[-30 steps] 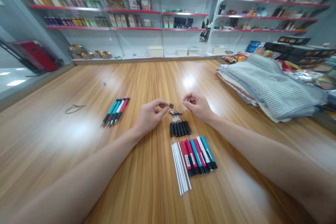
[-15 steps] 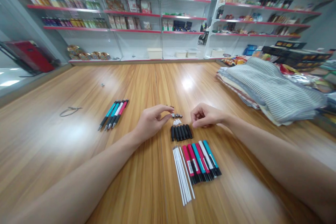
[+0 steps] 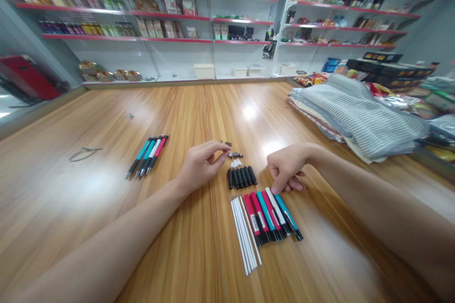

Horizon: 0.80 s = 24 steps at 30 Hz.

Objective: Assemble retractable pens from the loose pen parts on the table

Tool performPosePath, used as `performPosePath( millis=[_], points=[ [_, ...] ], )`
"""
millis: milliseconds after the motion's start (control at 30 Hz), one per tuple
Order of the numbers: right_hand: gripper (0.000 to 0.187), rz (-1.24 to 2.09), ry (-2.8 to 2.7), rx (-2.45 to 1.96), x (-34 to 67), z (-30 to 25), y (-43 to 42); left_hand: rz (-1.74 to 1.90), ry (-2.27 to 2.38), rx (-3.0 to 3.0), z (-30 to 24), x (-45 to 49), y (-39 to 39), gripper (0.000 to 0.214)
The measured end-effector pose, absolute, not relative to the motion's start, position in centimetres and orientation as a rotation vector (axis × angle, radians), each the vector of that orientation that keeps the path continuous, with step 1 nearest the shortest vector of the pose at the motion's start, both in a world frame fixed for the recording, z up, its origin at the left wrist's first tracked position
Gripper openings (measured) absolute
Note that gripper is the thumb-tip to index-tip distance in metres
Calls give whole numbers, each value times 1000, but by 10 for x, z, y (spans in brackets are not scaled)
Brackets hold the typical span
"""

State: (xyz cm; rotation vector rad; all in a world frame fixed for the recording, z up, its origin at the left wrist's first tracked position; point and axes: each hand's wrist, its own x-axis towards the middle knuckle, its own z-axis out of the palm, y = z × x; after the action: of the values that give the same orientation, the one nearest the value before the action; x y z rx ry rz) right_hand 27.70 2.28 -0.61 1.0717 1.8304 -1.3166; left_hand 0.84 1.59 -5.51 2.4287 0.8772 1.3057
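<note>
My right hand [image 3: 288,168] reaches down to the upper end of the blue pen barrel [image 3: 288,215] at the right of the row, with thumb and finger closed on it. Beside it lie pink, blue and white pen barrels [image 3: 261,215] with black lower parts. My left hand [image 3: 204,163] rests on the table, thumb and forefinger pinched together beside small metal pen tips [image 3: 236,155]; whatever is between them is hidden. Below the tips are small white plastic pieces [image 3: 236,164], then a row of black rubber grips [image 3: 242,178]. White ink refills [image 3: 244,236] lie left of the barrels.
Several whole pens [image 3: 147,156] lie to the left, near a thin grey loop [image 3: 84,153] and a tiny object [image 3: 131,116]. Folded striped cloths [image 3: 359,113] are stacked at the right. Shelves of goods [image 3: 170,40] stand beyond the wooden table [image 3: 170,255].
My right hand has moved from beside the black grips down to the barrels. The end blue barrel has swung slightly away from the white one. My left hand stays by the metal tips.
</note>
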Motion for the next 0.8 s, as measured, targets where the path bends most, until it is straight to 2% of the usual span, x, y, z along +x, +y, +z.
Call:
performPosePath(
  millis=[300, 467, 567, 700, 800],
  points=[
    [55, -1330, 1836, 1133, 282, -6, 24, 1266, 901, 2397, -55, 7, 16, 11],
    [48, -1211, 2046, 1378, 288, 3, 25, 1242, 912, 2382, -55, 6, 17, 12],
    [50, -1096, 2135, 1504, 284, 10, 20, 1266, 924, 2365, -55, 6, 18, 13],
    [55, -1017, 2031, 1393, 277, 15, 12, 1280, 918, 2383, -52, 8, 18, 13],
    [44, -986, 2025, 1379, 278, 12, 9, 1294, 909, 2396, -50, 10, 17, 12]
  ],
)
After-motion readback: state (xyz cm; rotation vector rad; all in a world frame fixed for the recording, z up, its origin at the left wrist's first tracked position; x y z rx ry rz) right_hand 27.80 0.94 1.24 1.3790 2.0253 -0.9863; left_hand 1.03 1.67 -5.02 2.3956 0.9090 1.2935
